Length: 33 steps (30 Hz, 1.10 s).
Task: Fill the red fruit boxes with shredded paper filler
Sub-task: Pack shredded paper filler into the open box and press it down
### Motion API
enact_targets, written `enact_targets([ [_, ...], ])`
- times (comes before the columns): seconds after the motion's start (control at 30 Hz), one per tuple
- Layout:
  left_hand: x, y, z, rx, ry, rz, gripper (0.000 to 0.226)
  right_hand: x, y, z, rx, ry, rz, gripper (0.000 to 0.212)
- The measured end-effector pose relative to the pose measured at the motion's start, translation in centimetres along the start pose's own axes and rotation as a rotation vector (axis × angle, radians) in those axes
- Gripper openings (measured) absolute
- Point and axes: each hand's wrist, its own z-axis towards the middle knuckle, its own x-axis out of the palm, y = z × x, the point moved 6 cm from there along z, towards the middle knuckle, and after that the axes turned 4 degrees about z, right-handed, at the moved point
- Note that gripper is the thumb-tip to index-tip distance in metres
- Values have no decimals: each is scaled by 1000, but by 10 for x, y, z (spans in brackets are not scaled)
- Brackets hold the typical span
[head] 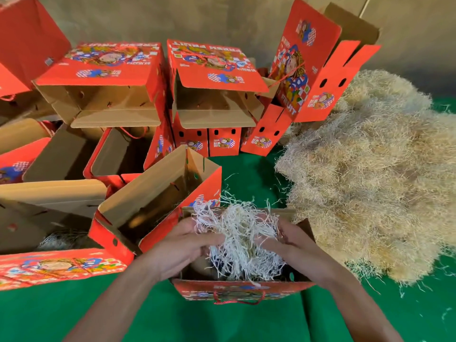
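An open red fruit box (243, 290) stands on the green cloth just in front of me, its rope handle hanging toward me. Over its opening both hands hold one wad of white shredded paper (240, 233). My left hand (187, 243) grips the wad from the left, my right hand (290, 236) grips it from the right. The lower strands hang down into the box. A big heap of tan shredded paper (375, 183) lies on the right.
Another open red box (158, 203) leans just left of mine. Several more open and stacked red boxes (212, 95) fill the left and back. A grey wall stands behind. Green cloth (222, 322) covers the surface, with loose strands near the heap.
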Motion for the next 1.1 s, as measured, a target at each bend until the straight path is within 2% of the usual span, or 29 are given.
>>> enact_targets([
  [0.07,4,-8,6,89,-35,139,86,10,16,6,-86,22,-47,57],
  [0.1,6,-10,8,109,-46,169,80,15,20,8,-107,13,-64,45],
  [0.13,9,-9,10,114,-52,199,85,18,20,10,-113,5,-77,38],
  [0.2,12,-6,13,132,-63,284,94,22,13,14,-105,-9,-78,32],
  [0.23,11,-5,13,139,-66,319,86,22,10,15,-117,-16,-75,30],
  [0.33,-2,1,14,119,-97,350,42,14,1,12,-132,8,-61,27],
  [0.4,-13,3,10,133,-173,364,31,-2,-6,6,-109,-26,-60,22],
  [0.43,-18,3,9,149,-213,386,29,-12,-11,5,-85,-78,-81,26],
  [0.5,-20,5,10,161,-247,450,26,-34,-20,2,-20,-214,-136,58],
  [0.57,-16,6,11,128,-235,522,21,-46,-25,-2,15,-352,-142,63],
  [0.63,-12,8,15,91,-218,618,27,-46,-24,-6,32,-397,-96,61],
  [0.7,-8,9,20,59,-178,654,47,-37,-21,-9,20,-351,-51,58],
  [0.73,-4,8,21,26,-161,588,48,-30,-22,-8,41,-290,-16,55],
  [0.83,13,11,17,-144,-41,95,34,-6,-21,-4,95,-82,128,58],
  [0.87,21,9,13,-170,28,-72,33,3,-15,-3,88,-25,138,47],
  [0.9,28,10,13,-185,113,-177,46,10,-8,-2,57,13,112,31],
  [0.93,33,11,13,-181,188,-232,47,13,1,0,2,30,81,23],
  [1.03,38,12,8,-184,266,-169,88,18,10,7,-111,-29,-72,31],
  [1.07,37,15,7,-186,238,-76,97,19,10,10,-115,-52,-91,35],
  [1.1,35,18,7,-194,192,23,94,21,7,12,-110,-53,-110,40],
])
